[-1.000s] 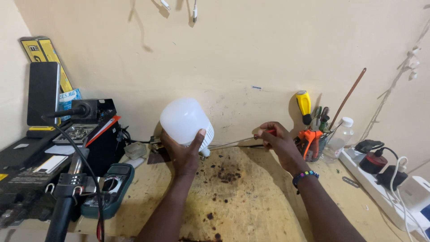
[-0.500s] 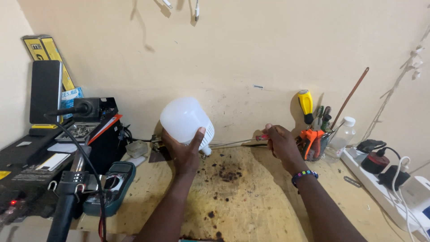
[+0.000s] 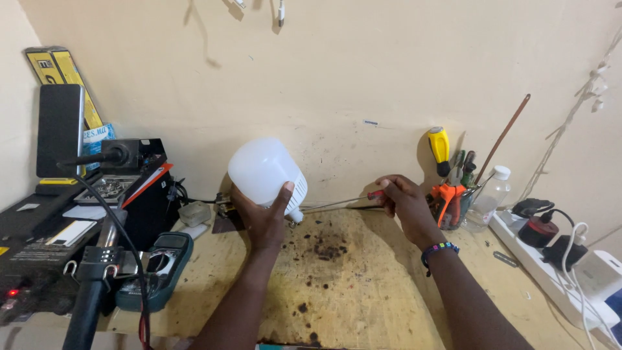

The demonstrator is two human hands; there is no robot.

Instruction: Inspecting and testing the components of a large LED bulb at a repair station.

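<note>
- Your left hand (image 3: 262, 217) cups the white bulb (image 3: 265, 172) above the tabletop (image 3: 363, 285); a loose palm could drop it.
- Your right hand (image 3: 405, 201) closes on a screwdriver (image 3: 337, 203) aimed at the bulb's base; a slip could jab your palm.

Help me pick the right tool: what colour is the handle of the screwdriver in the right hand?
Red, on the screwdriver in the right hand; head view.

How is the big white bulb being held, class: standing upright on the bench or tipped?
Tipped. The white bulb is gripped by the left hand off the bench, dome up-left, base down-right toward the screwdriver held by the right hand.
</note>
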